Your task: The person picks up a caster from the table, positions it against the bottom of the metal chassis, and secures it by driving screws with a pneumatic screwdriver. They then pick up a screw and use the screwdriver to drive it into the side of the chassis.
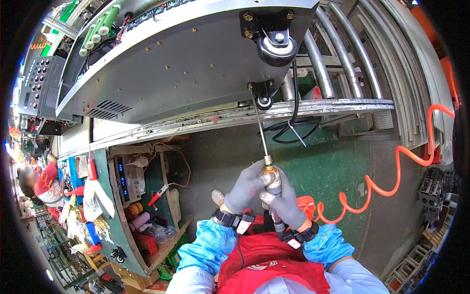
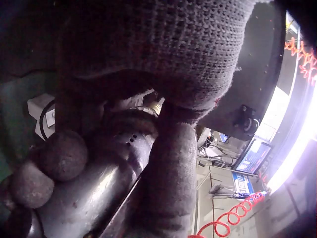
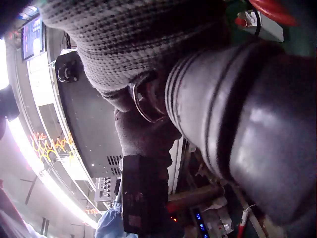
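In the head view, both gloved hands grip an air screwdriver [image 1: 272,182] in front of the person's red apron. My left hand [image 1: 243,190] wraps the tool's front end near the brass-coloured collar, and my right hand [image 1: 288,205] holds its body just behind. A long thin bit [image 1: 262,131] runs up from the tool, its tip at the mounting plate of a small black caster [image 1: 264,101]. That caster sits on the grey underside of a big metal cabinet [image 1: 171,81]. Close up in the left wrist view, gloved fingers [image 2: 67,154] curl round the shiny tool body [image 2: 91,191].
A larger caster [image 1: 277,46] is bolted to the same cabinet. Metal rollers [image 1: 318,66] and a rail edge [image 1: 338,106] lie beyond it. An orange coiled hose [image 1: 377,186] crosses on the right. At the left stands a green workbench [image 1: 104,196] with shelves; another person [image 1: 46,179] is farther off.
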`<state>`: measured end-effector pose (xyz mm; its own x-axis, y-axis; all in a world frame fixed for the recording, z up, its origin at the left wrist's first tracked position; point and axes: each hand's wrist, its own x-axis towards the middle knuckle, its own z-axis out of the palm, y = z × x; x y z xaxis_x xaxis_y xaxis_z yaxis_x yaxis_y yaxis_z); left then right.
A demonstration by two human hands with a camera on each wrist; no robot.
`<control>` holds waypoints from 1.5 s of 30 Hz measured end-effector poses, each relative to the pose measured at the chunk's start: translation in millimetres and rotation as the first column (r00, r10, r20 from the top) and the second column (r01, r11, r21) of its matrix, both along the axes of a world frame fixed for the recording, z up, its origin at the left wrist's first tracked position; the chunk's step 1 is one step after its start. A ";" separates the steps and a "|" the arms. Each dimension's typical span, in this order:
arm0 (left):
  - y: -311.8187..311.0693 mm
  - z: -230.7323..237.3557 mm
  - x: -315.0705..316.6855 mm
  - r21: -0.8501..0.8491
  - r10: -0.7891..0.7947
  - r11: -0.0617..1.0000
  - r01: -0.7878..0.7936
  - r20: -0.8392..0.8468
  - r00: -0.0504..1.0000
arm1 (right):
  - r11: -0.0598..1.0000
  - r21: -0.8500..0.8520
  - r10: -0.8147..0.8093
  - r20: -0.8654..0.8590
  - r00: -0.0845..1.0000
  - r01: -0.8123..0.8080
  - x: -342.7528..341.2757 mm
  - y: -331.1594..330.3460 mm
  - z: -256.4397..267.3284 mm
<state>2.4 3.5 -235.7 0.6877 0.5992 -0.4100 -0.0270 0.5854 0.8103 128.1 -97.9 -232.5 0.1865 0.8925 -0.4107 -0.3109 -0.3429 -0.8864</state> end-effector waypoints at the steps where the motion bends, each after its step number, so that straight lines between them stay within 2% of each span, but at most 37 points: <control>1: 0.4 1.3 -0.2 0.004 -0.002 1.000 0.002 -0.008 1.000 | 1.000 -0.003 -0.004 -0.008 1.000 0.004 -0.6 -0.5 0.2; 6: 0.4 7.8 -1.7 -0.037 -0.001 0.999 0.001 -0.004 1.000 | 0.997 -0.082 -0.007 -0.105 0.994 -0.001 -2.3 -0.4 11.8; 9: -2.1 4.1 -3.1 -0.041 0.014 0.999 -0.013 0.018 1.000 | 0.992 -0.123 -0.001 -0.108 0.994 -0.013 -3.0 0.1 17.1; 12: -2.5 2.8 -4.9 -0.038 0.004 0.999 -0.004 0.013 1.000 | 0.991 -0.121 0.050 -0.023 0.999 -0.052 -5.5 1.8 21.8; 17: -1.1 1.8 -6.0 -0.016 0.005 1.000 -0.005 0.016 1.000 | 0.993 -0.115 0.011 -0.086 0.996 -0.021 -6.3 2.2 20.0; 20: 0.5 5.0 -5.1 -0.116 0.036 0.993 -0.030 0.052 0.998 | 0.995 -0.103 -0.003 -0.109 0.994 -0.008 -6.3 2.6 14.8; 24: 2.3 0.7 -4.9 -0.014 0.015 1.000 -0.015 -0.011 1.000 | 0.998 -0.051 -0.042 -0.045 0.998 0.040 -10.8 3.5 4.5; 27: 1.6 -0.7 -4.5 0.055 0.002 0.998 0.001 -0.058 0.998 | 0.993 -0.120 0.002 -0.111 0.994 -0.015 -5.5 5.9 24.7; 30: 3.5 10.9 -4.0 0.101 -0.014 0.995 0.024 -0.102 0.995 | 0.987 -0.151 0.042 -0.084 0.996 -0.054 -4.9 7.4 39.1; 32: 6.8 23.1 -3.9 0.135 -0.015 0.990 0.032 -0.122 0.992 | 0.987 -0.154 0.017 -0.138 0.990 -0.039 -4.5 6.8 37.2; 35: 5.7 28.6 -1.3 0.079 0.022 0.997 -0.015 -0.086 0.996 | 0.983 -0.179 -0.002 -0.191 0.982 -0.033 -2.8 6.6 38.9; 38: 8.8 27.0 -1.7 0.179 -0.001 0.983 0.035 -0.186 0.982 | 0.983 -0.183 -0.007 -0.197 0.980 -0.030 -2.8 6.8 35.1; 41: 9.3 23.6 -3.1 0.091 0.013 0.996 -0.005 -0.096 0.995 | 0.985 -0.173 -0.019 -0.171 0.985 -0.011 -5.7 7.2 32.3; 45: 10.1 18.0 -6.3 0.064 0.013 0.998 -0.008 -0.089 0.996 | 0.978 -0.207 -0.014 -0.123 0.992 -0.012 -10.4 9.7 29.1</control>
